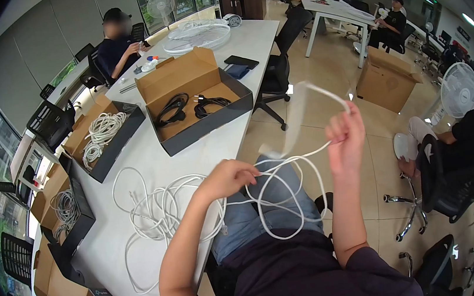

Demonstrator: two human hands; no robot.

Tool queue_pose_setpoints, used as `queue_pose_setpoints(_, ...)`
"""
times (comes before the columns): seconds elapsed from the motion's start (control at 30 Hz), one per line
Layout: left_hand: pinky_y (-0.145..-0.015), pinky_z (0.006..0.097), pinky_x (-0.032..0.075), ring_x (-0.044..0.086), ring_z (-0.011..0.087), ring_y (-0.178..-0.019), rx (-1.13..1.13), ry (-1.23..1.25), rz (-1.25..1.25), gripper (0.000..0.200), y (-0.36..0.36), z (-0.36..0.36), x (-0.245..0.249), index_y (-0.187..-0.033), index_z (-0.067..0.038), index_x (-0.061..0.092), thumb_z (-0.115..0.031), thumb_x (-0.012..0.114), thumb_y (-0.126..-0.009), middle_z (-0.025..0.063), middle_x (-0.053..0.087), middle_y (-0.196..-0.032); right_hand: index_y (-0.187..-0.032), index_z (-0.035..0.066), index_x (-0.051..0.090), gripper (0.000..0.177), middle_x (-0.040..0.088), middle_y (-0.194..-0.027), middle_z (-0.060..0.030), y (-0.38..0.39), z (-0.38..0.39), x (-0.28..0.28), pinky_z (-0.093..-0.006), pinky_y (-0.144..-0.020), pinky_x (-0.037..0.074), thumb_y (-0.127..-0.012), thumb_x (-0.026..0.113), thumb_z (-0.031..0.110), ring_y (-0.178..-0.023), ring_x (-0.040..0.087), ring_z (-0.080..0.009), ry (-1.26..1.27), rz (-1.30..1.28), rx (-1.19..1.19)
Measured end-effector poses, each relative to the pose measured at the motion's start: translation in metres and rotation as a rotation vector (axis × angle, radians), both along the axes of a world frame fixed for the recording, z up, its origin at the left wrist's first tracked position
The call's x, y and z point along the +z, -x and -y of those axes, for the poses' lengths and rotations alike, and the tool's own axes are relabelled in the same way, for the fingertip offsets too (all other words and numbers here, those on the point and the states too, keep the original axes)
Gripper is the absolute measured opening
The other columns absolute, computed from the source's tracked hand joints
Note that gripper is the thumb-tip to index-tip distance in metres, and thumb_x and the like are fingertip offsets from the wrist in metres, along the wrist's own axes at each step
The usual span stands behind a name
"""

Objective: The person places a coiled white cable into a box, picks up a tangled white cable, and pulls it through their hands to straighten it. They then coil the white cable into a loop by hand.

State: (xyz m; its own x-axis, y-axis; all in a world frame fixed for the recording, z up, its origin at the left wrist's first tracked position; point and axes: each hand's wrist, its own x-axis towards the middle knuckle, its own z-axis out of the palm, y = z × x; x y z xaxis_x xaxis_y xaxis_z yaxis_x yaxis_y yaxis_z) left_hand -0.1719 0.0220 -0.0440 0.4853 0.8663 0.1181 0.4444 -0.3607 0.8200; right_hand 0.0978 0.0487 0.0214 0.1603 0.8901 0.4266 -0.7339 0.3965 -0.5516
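Observation:
My right hand (346,134) is raised, its fingers closed on a white cable (286,233) whose upper length is smeared by motion. Lower and to the left, my left hand (234,176) pinches loops of the same cable, which hang above my lap. A loose tangle of white cable (164,207) lies on the white table beside my left forearm. One small plug (224,230) shows at the table's edge.
Beyond the tangle stand an open box with black cables (235,83), a box of white cables (132,114) and one of grey cables (86,211). A black chair (280,74) is by the table. People sit nearby on both sides.

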Motion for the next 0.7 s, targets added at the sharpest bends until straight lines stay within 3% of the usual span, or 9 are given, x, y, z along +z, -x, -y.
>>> queue_pose_setpoints(0.03,-0.070,0.0269,0.052,0.067,0.0148,-0.076,0.133,-0.081,-0.112,0.014,0.002,0.000,0.004,-0.091,0.002,0.067,0.003,0.055,-0.085,0.0083,0.069,-0.080,-0.110,0.002,0.055,0.018,0.033,-0.065,0.0051,-0.012,-0.007,0.000,-0.0217,-0.048,0.023,-0.093,0.051,0.007,-0.054,0.027,-0.0039,0.042,-0.075,-0.027)
queue_pose_setpoints(0.13,-0.070,0.0262,0.052,0.066,0.0135,-0.077,0.286,0.016,0.050,0.012,0.001,-0.001,0.015,-0.093,0.003,0.066,-0.005,0.058,-0.089,0.0077,0.068,-0.078,-0.108,0.002,0.054,0.015,0.029,-0.065,0.0054,-0.036,-0.017,-0.010,-0.0215,-0.048,0.023,-0.096,0.048,0.009,-0.053,0.025,-0.0039,0.084,-0.135,-0.024)
queue_pose_setpoints(0.27,-0.078,0.0278,0.051,0.065,0.0154,-0.088,0.148,0.075,0.098,0.033,-0.017,0.012,0.026,-0.115,0.002,0.058,-0.015,0.065,-0.088,0.0094,0.067,-0.096,-0.107,0.002,0.054,0.015,0.030,-0.065,0.0060,-0.029,-0.011,-0.019,-0.0210,-0.047,0.023,-0.097,0.048,0.011,-0.054,0.026,-0.0032,0.132,-0.063,0.029)
queue_pose_setpoints(0.3,-0.084,0.0301,0.050,0.062,0.0179,-0.098,0.105,0.002,-0.064,0.047,-0.022,0.016,0.027,-0.124,0.001,0.052,-0.020,0.069,-0.086,0.0112,0.066,-0.106,-0.107,0.002,0.055,0.015,0.031,-0.065,0.0061,-0.022,-0.009,-0.019,-0.0209,-0.047,0.023,-0.097,0.047,0.011,-0.054,0.026,-0.0031,0.143,-0.046,0.045)
queue_pose_setpoints(0.4,-0.087,0.0325,0.049,0.061,0.0206,-0.102,-0.145,-0.059,-0.135,0.053,-0.028,0.019,0.011,-0.126,0.001,0.051,-0.023,0.071,-0.084,0.0129,0.065,-0.108,-0.105,0.002,0.055,0.015,0.032,-0.065,0.0062,-0.008,-0.010,-0.020,-0.0205,-0.047,0.024,-0.098,0.047,0.012,-0.054,0.027,-0.0027,0.156,-0.063,0.064)
queue_pose_setpoints(0.53,-0.078,0.0259,0.049,0.059,0.0105,-0.087,-0.251,0.492,0.106,0.029,-0.029,0.013,0.015,-0.114,0.001,0.056,-0.018,0.060,-0.093,0.0047,0.065,-0.093,-0.125,0.001,0.052,0.028,0.036,-0.066,0.0059,-0.003,-0.006,-0.014,-0.0196,-0.048,0.026,-0.099,0.046,0.011,-0.057,0.031,-0.0032,0.276,0.030,-0.108)
queue_pose_setpoints(0.63,-0.067,0.0218,0.045,0.052,0.0051,-0.074,-0.072,0.444,0.145,0.018,-0.032,0.021,0.031,-0.104,0.001,0.058,-0.014,0.052,-0.096,-0.0015,0.058,-0.081,-0.135,0.003,0.047,0.038,0.039,-0.070,0.0054,-0.012,-0.005,-0.018,-0.0198,-0.049,0.028,-0.098,0.046,0.007,-0.060,0.033,-0.0030,0.196,0.072,-0.084)
queue_pose_setpoints(0.7,-0.063,0.0244,0.044,0.049,0.0074,-0.066,0.003,0.224,0.145,0.018,-0.032,0.021,0.033,-0.100,0.001,0.059,-0.014,0.050,-0.095,-0.0007,0.054,-0.072,-0.135,0.004,0.048,0.038,0.038,-0.071,0.0053,-0.011,-0.007,-0.021,-0.0198,-0.050,0.029,-0.097,0.046,0.006,-0.061,0.033,-0.0026,0.206,0.155,-0.118)
